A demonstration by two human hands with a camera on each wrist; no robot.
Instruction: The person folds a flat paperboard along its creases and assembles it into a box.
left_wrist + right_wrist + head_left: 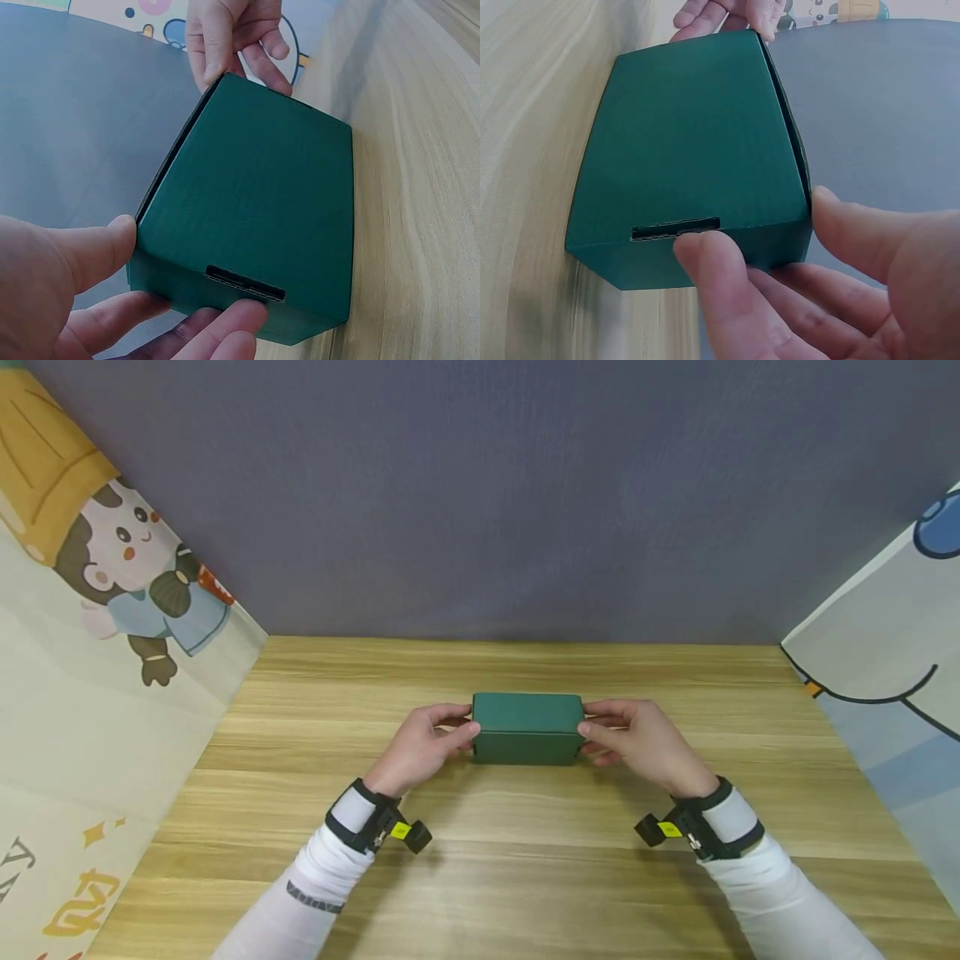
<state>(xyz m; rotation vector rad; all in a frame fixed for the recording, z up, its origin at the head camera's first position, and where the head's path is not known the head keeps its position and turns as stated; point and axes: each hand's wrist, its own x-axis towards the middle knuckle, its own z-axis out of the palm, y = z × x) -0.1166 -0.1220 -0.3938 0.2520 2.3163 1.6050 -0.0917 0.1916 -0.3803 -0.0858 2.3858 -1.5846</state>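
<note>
A dark green cardboard box (527,731) sits on the wooden table, its long side facing me. At its left end is my left hand (429,739), the thumb at the front lid edge and the fingers against the end face. My right hand (637,739) grips the opposite end the same way. In the left wrist view, a narrow gap runs along the lid edge of the green box (251,195), close to the thumb. A cut slot shows near the fingertips in both wrist views. The box's contents are hidden.
The wooden table (525,877) extends to a grey-blue panel (517,502) behind the box. Cartoon-printed sheets flank it, one on the left (90,718) and another on the right (885,652). Both wrists wear strapped cameras.
</note>
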